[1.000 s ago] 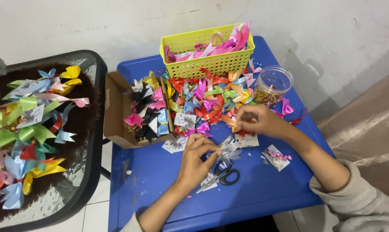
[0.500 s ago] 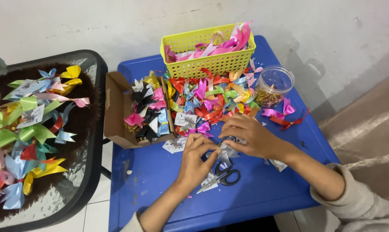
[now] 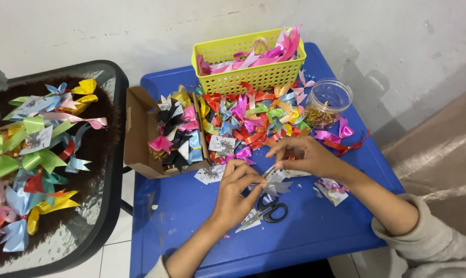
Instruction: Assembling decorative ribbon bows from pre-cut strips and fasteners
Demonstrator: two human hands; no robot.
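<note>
The blue tabletop (image 3: 192, 216) carries all work items and lies beneath both hands. To the far left of the left hand stands a black round side table (image 3: 96, 216) covered with finished ribbon bows (image 3: 32, 154) in green, blue, yellow and pink. Beyond the hands, at the far edge of the tabletop, sits a yellow slotted basket (image 3: 253, 72) filled with pink ribbon strips. Between that basket and the hands lies a loose pile of multicoloured bows (image 3: 253, 116). Just beyond and left of the left hand is an open cardboard box (image 3: 138, 149) holding black, pink and pale blue bows. Beyond the right hand stands a clear round jar (image 3: 328, 103) with small gold pieces inside.

The left hand (image 3: 235, 193) and the right hand (image 3: 305, 154) meet at their fingertips over the tabletop. Both are closed in a pinch grip on a small pale ribbon piece (image 3: 270, 171), which is held between them, just above the tabletop; its exact shape cannot be told. Directly below the hands, touching the tabletop, lie black-handled scissors (image 3: 266, 211). Small printed paper tags (image 3: 210, 175) lie just beside the left hand. A tagged bow (image 3: 332, 189) rests near the right wrist.
</note>
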